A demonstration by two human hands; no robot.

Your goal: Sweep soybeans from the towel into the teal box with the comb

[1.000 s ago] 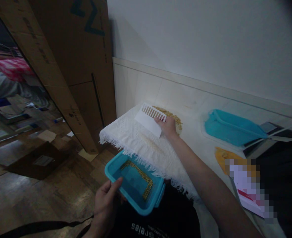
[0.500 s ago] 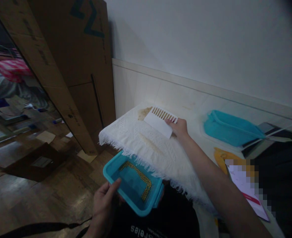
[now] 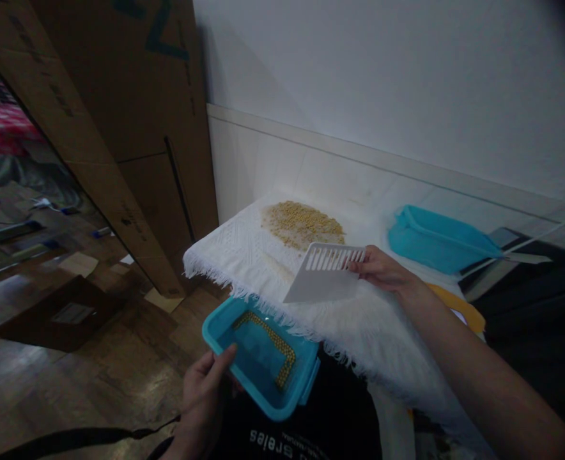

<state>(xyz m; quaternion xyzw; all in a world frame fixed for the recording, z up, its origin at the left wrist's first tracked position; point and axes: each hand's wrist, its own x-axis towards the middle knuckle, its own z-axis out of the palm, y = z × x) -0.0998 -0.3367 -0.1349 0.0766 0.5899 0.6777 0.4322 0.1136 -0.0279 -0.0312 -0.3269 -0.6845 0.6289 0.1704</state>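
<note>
At the far left, a person in a pink-and-white garment [image 3: 7, 128] shows partly behind a tall cardboard carton [image 3: 143, 128], and a piece of brown cardboard [image 3: 38, 319] lies on the wooden floor [image 3: 133, 383]. The left hand [image 3: 206, 383] has its grip clamped on the rim of a blue tub [image 3: 256, 348], thumb over the edge; inside, yellow beans [image 3: 286, 365] lie in a bent strip along the side. The tub sits just below the fringe of a white cloth [image 3: 229, 246] spread over the bench, where a loose bean pile [image 3: 304, 220] lies. Nearer, a white slotted scraper [image 3: 323, 284] tilts above the cloth, one end clamped in the grip of the right hand [image 3: 383, 268]. Beyond that hand rests a blue tray [image 3: 440, 239], with something orange-yellow [image 3: 459, 306] nearer, partly hidden by the forearm.
</note>
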